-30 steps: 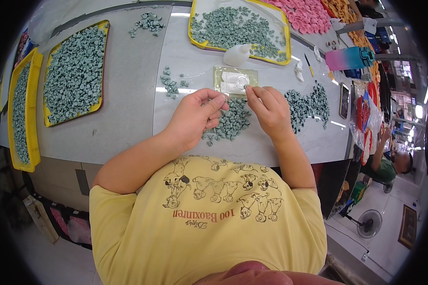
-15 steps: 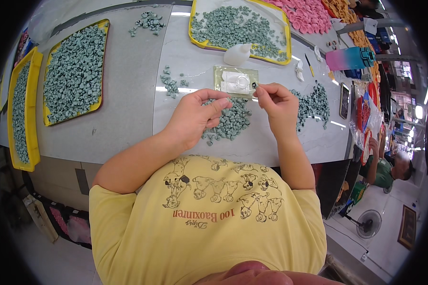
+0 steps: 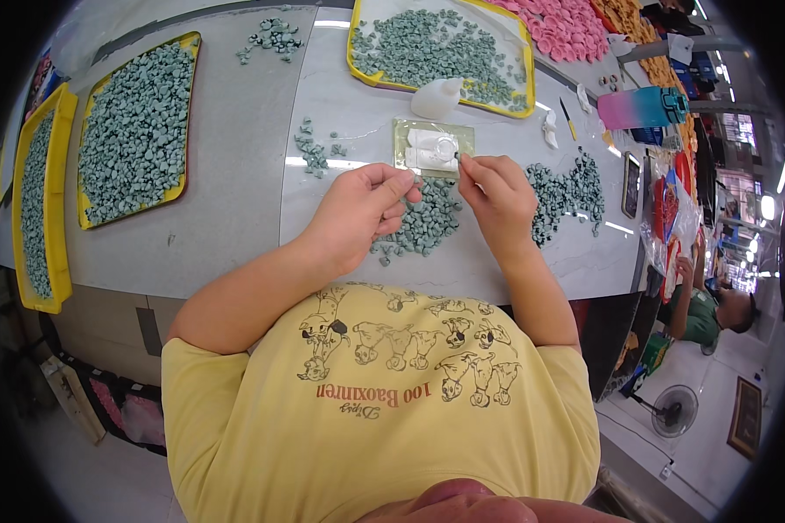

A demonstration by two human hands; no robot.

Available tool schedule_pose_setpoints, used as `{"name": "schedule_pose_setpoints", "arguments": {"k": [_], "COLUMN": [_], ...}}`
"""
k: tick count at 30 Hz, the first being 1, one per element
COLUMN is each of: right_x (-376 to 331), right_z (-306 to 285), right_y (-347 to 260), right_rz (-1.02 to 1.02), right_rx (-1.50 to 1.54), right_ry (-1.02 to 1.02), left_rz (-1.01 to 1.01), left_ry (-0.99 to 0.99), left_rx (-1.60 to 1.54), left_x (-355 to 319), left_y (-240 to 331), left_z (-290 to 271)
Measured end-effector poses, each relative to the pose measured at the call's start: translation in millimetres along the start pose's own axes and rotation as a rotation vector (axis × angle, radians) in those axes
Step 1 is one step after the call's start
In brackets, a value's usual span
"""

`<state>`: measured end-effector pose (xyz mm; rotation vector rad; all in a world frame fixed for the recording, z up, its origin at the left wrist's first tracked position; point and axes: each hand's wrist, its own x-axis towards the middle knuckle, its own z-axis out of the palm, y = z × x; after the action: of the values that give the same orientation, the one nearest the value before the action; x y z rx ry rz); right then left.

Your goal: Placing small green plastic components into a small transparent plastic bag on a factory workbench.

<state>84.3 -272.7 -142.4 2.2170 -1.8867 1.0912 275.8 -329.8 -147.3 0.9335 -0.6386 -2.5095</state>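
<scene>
My right hand (image 3: pixel 500 193) pinches a small dark-green piece (image 3: pixel 458 156) between thumb and fingertips, over the right side of a shallow clear tray (image 3: pixel 399 157). White paper (image 3: pixel 423 144) and a small round clear dish (image 3: pixel 446 147) lie in that tray. My left hand (image 3: pixel 358 213) is closed, thumb against the curled fingers; whatever it holds is too small to make out. Below and between the hands spreads a pile of small grey-green pieces (image 3: pixel 429 218), partly covered by my left fingers. Another pile of darker-marked pieces (image 3: pixel 571 196) lies beside my right hand.
A white squeeze bottle (image 3: pixel 436 99) touches a yellow-rimmed tray (image 3: pixel 354 61) of green pieces. Two more yellow trays (image 3: pixel 80 202) (image 3: pixel 58 279) stand at the left. A pink-and-teal drinking bottle (image 3: pixel 634 107), a yellow-handled tool (image 3: pixel 571 129) and a phone (image 3: pixel 631 185) lie right.
My right hand has shifted slightly left, bringing its small piece from the tray's right edge to beside the round dish. My left hand has barely moved.
</scene>
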Motion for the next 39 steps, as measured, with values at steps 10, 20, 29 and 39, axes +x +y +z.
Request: {"name": "schedule_pose_setpoints", "arguments": {"k": [10,20,29,39], "right_x": [-3,-2,-2,0], "right_z": [2,3,1,-9], "right_y": [4,6,2,-22], "right_rz": [-0.288,-0.321,-0.29,0.832], "right_rx": [-0.2,-0.239,-0.202,0.85], "right_ry": [-0.048,-0.075,-0.041,0.035], "left_rz": [-0.011,-0.007,0.0,0.025], "left_ry": [0.007,0.005,0.01,-0.065], "left_rx": [-0.01,-0.012,-0.019,-0.018], "left_x": [0,2,3,3], "left_y": [1,-1,-1,-1], "left_z": [0,-2,-3,-1]}}
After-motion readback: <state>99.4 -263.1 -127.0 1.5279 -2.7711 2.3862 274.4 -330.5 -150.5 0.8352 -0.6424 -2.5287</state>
